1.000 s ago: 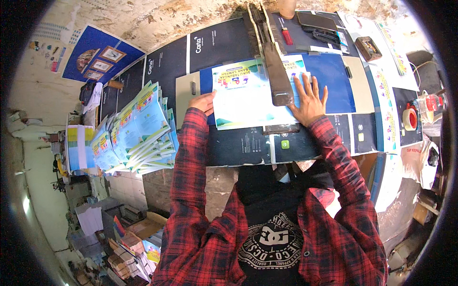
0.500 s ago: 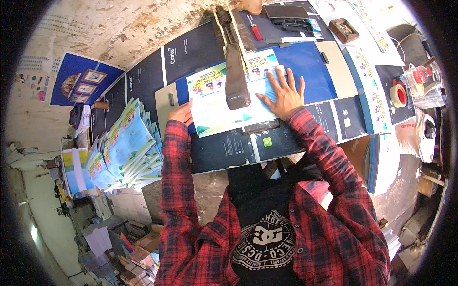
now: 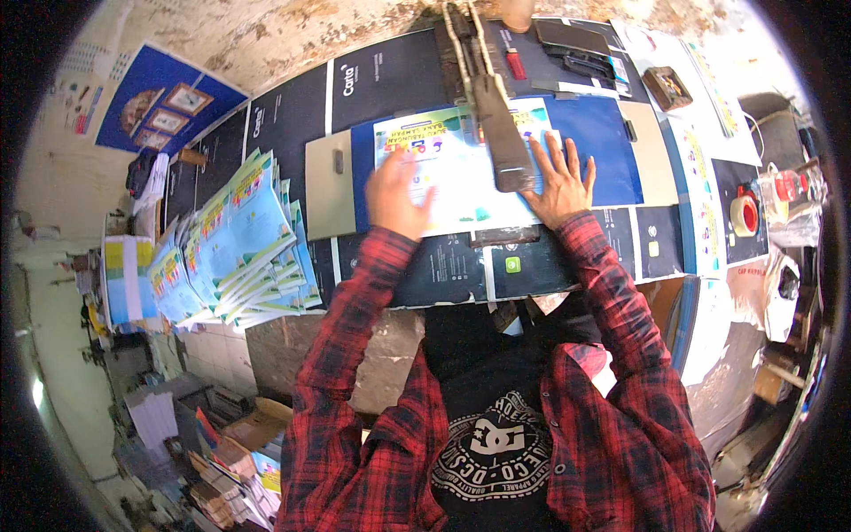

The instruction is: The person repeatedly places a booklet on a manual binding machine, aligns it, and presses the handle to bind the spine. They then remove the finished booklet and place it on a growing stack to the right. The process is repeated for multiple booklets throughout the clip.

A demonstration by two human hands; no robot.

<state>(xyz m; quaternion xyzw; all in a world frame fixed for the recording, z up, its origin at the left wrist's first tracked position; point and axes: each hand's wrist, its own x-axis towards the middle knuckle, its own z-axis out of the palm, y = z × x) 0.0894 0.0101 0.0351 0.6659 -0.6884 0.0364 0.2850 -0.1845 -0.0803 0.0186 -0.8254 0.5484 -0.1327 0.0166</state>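
Note:
An open printed booklet sheet (image 3: 461,195), white with a green and yellow border, lies spread on a blue board (image 3: 607,146). The brown metal arm of a long-arm stapler (image 3: 505,146) reaches over its middle from the far side. My right hand (image 3: 564,188) rests flat on the sheet's right part beside the stapler's head, fingers spread. Above the left half of the sheet, my left hand (image 3: 397,199) is smeared by motion; its fingers cannot be made out clearly. Part of the stapler's dark base (image 3: 505,237) shows at the sheet's near edge.
A fanned stack of printed booklets (image 3: 235,239) stands at the table's left. Another pile (image 3: 700,195) lies to the right, near a tape roll (image 3: 743,216). At the back are a red-handled tool (image 3: 515,64), a dark tray (image 3: 572,37) and a small box (image 3: 667,89).
My left hand has left the sheet's left edge and moved inward over its left half. The sheet sits straighter on the blue board. My right hand stays spread on it. The view has shifted.

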